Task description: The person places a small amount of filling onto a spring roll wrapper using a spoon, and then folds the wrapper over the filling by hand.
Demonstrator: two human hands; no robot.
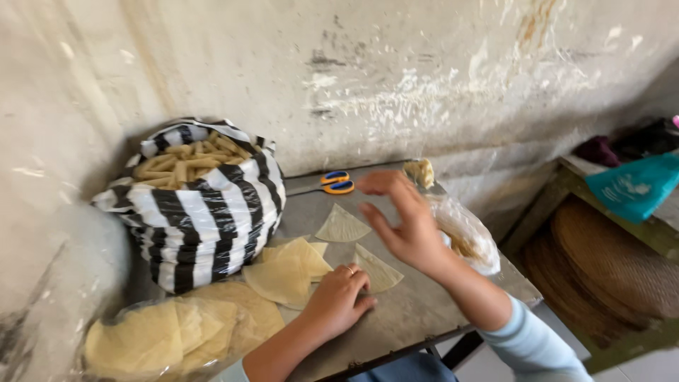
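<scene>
**Hands over cut dough wedges on a grey table**

A pale triangular dough wedge (pixel 378 271) lies flat on the grey tabletop (pixel 417 311), its near corner just beside the left hand (pixel 338 297), which rests knuckles-up with fingers curled loosely, pinching nothing that I can see. A second wedge (pixel 342 226) lies beyond it, spread singly, likely to keep pieces from sticking. The right hand (pixel 403 223) hovers above, fingers spread and empty. Left of the grip sit yellowish stacked dough sheets (pixel 286 272); farther off, orange-handled scissors (pixel 332 183) and a black-and-white striped bag of rolled sticks (pixel 194 205).
</scene>
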